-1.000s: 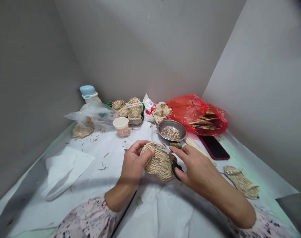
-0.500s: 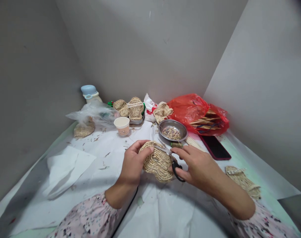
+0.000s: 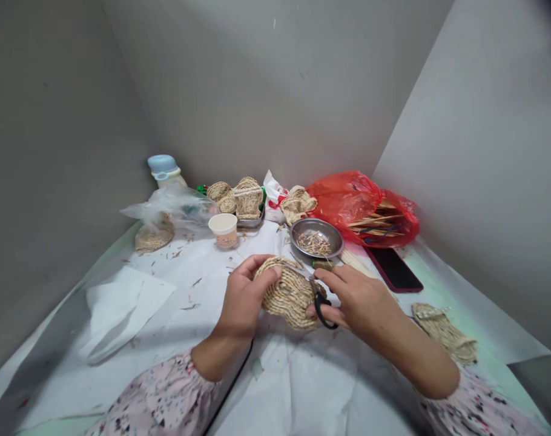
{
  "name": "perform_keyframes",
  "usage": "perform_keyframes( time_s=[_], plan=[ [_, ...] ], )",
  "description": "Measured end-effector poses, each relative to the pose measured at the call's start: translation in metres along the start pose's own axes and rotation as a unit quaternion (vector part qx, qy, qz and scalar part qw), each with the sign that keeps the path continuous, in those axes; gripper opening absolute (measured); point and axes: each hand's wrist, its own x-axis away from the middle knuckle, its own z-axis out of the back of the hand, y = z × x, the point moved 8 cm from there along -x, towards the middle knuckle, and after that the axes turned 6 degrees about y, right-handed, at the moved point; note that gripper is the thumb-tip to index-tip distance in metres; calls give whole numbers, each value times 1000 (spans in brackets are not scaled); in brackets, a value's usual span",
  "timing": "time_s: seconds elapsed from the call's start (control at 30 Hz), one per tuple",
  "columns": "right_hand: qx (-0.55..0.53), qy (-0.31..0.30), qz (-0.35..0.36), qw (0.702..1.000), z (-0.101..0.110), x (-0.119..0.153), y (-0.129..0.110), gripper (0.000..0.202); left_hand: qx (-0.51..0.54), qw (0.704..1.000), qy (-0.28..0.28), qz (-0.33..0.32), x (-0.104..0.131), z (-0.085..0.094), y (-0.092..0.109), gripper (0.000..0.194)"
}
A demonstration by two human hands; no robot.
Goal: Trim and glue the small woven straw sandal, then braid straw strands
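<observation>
A round-edged woven straw piece [image 3: 291, 303] is held above the white-covered table, in the middle of the view. My left hand [image 3: 247, 292] grips its left side, with the thumb on top and the fingers behind. In my right hand [image 3: 352, 297] are black-handled scissors [image 3: 321, 309], with fingers at the handle loops. The metal blades lie across the upper part of the woven piece and point up and left, towards my left thumb. My right thumb is close to the right edge of the weave.
Behind the hands stand a metal bowl [image 3: 316, 238] of straw clippings, a paper cup [image 3: 223, 231] and a red plastic bag [image 3: 348, 203] of straw. A phone [image 3: 396, 270] and another woven piece [image 3: 444, 332] lie right. White paper [image 3: 125, 309] lies left.
My right hand and the scissors have shifted slightly, and the right forearm has moved a little to the left. The lower edge of the woven piece is slightly higher. My left hand is nearly still.
</observation>
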Motion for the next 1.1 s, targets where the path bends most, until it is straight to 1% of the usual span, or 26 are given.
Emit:
perform_keyframes(
  time_s=[0.1,0.2,0.33,0.43,0.57,0.67,0.73,0.9,1.0,1.1],
  plan=[
    [5,18,9,1000,2,0,-1,42,3,1000,2,1,0,0,0,26],
    [6,24,12,1000,5,0,-1,39,4,1000,3,-1,0,0,1,27],
    [0,20,13,1000,5,0,-1,34,7,1000,2,3,0,0,-1,28],
    [-7,0,-2,1000,2,0,0,33,8,1000,4,7,-1,0,-2,28],
    [-30,-33,-32,998,2,3,0,42,-2,1000,7,7,-1,0,-1,29],
    [-48,-51,-37,997,5,5,-1,54,0,1000,0,20,1,-2,-3,30],
    [-51,-58,-35,996,5,5,-2,59,3,1000,-3,27,2,-3,-4,30],
    [-41,-69,-32,996,3,5,1,58,8,999,-9,31,1,-3,-6,31],
    [-101,-85,-23,991,6,8,0,61,9,999,-8,33,0,-2,-6,32],
    [-145,-83,-19,986,12,10,-2,59,5,1000,-6,22,0,-2,-4,31]
  ],
)
